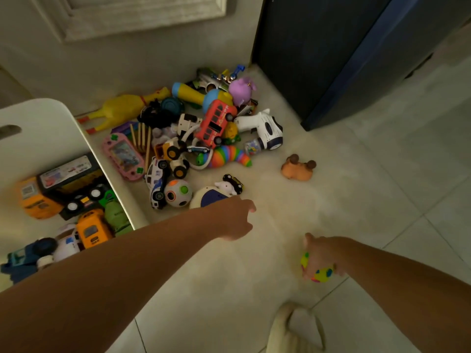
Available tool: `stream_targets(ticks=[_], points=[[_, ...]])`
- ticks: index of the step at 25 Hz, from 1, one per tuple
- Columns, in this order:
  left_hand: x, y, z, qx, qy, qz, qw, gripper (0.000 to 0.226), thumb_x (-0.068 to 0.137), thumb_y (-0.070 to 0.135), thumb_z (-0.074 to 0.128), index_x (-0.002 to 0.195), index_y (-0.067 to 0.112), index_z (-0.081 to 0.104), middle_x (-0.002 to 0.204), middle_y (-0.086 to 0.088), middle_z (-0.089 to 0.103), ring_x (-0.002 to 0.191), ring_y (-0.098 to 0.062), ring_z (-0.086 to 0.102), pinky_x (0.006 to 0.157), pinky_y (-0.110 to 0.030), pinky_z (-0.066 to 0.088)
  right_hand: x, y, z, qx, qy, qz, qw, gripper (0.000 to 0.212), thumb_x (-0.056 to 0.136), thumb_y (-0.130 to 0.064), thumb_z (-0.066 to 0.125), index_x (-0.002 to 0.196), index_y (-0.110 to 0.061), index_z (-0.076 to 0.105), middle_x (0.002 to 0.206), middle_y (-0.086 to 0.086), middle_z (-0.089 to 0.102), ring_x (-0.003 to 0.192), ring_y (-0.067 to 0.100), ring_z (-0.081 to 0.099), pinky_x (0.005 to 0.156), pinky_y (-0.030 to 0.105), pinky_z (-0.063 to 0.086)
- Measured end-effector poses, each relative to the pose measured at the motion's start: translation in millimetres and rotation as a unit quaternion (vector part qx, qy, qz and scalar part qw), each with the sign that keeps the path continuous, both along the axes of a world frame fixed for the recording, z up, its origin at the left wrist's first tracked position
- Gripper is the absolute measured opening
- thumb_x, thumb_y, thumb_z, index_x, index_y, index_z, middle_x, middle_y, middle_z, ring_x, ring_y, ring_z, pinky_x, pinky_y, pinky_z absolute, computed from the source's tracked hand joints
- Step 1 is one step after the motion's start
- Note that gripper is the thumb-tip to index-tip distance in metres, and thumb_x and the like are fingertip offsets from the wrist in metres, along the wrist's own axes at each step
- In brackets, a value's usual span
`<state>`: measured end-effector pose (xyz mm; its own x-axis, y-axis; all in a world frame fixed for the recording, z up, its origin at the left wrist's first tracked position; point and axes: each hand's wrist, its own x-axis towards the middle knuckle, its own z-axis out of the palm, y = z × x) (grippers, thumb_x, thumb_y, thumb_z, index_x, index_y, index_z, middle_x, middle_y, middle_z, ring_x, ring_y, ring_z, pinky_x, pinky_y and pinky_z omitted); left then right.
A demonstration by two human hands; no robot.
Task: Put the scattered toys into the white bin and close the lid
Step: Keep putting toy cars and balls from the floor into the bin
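The white bin (pixel 48 115) stands at the left, holding several toy vehicles such as a yellow bus (pixel 92 230). A pile of toys lies on the floor to its right: a red bus (pixel 216 121), a rainbow slug (pixel 229 157), a spotted ball (pixel 177 192), a white and blue round toy (pixel 207 198) and a yellow rubber chicken (pixel 125 108). My left hand (pixel 235 217) reaches out with fingers apart just over the round toy. My right hand (pixel 319 256) is closed around a small yellow multicoloured ball (pixel 321 273). No lid is visible.
An orange animal toy (pixel 298 168) lies alone on the tiles to the right of the pile. A dark blue cabinet (pixel 344 54) stands at the back right, a pale wall behind the pile. A cream slipper (pixel 295 329) is at the bottom edge.
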<state>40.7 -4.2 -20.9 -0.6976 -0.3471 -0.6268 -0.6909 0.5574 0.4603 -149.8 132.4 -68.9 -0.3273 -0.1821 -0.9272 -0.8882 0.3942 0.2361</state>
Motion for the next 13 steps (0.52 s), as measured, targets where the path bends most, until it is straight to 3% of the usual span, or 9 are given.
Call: stream_targets(ticks=[3,5,7,9,11,13], points=[[7,-9,0,-0.003,0.003,0.025,1.0,0.062,0.092,0.036,0.058,0.147,0.023,0.032,0.141,-0.005,0.043,0.125,-0.023,0.047,0.096,-0.029,0.041,0,-17,-2,-0.109,-0.088,-0.173,0.975,0.061,0.073,-0.028,0.074,0.122,-0.016,0.04,0.113,0.012,0.052,0.08,0.026,0.061,0.063,0.036,0.055],[12,-13,4,-0.01,0.007,0.028,1.0,0.076,0.087,0.036,0.066,0.149,0.023,0.026,0.144,-0.006,0.039,0.129,-0.023,0.043,0.097,-0.028,0.039,9,-45,2,-0.169,-0.202,-0.382,0.886,0.045,0.079,-0.027,0.071,0.115,-0.016,0.047,0.108,0.014,0.053,0.076,0.026,0.06,0.056,0.032,0.054],[17,-16,6,0.0,0.024,0.044,0.999,0.093,0.08,0.039,0.074,0.152,0.025,0.018,0.15,-0.006,0.033,0.133,-0.024,0.041,0.101,-0.029,0.037,28,-73,13,-0.157,-0.33,-0.493,0.79,0.041,0.081,-0.028,0.07,0.115,-0.01,0.054,0.106,0.019,0.057,0.077,0.029,0.062,0.062,0.034,0.055],[22,-25,8,0.019,0.054,0.089,0.994,0.099,0.073,0.043,0.078,0.151,0.03,0.019,0.145,-0.004,0.038,0.125,-0.023,0.048,0.095,-0.029,0.042,52,-97,22,-0.128,-0.425,-0.515,0.733,0.045,0.078,-0.032,0.068,0.113,-0.006,0.059,0.103,0.018,0.063,0.085,0.033,0.064,0.077,0.039,0.056],[30,-36,14,0.021,0.081,0.115,0.99,0.082,0.071,0.043,0.079,0.14,0.03,0.038,0.127,0.001,0.053,0.106,-0.018,0.057,0.081,-0.023,0.045,69,-115,25,-0.107,-0.494,-0.524,0.686,0.044,0.082,-0.035,0.064,0.116,-0.007,0.058,0.107,0.018,0.064,0.095,0.039,0.062,0.092,0.045,0.049],[43,-52,25,0.008,0.093,0.144,0.985,0.06,0.074,0.04,0.077,0.126,0.026,0.05,0.109,0.006,0.061,0.093,-0.013,0.058,0.074,-0.022,0.045,81,-133,30,-0.104,-0.524,-0.534,0.656,0.053,0.082,-0.047,0.062,0.122,-0.013,0.055,0.115,0.02,0.064,0.103,0.044,0.061,0.093,0.048,0.051]])
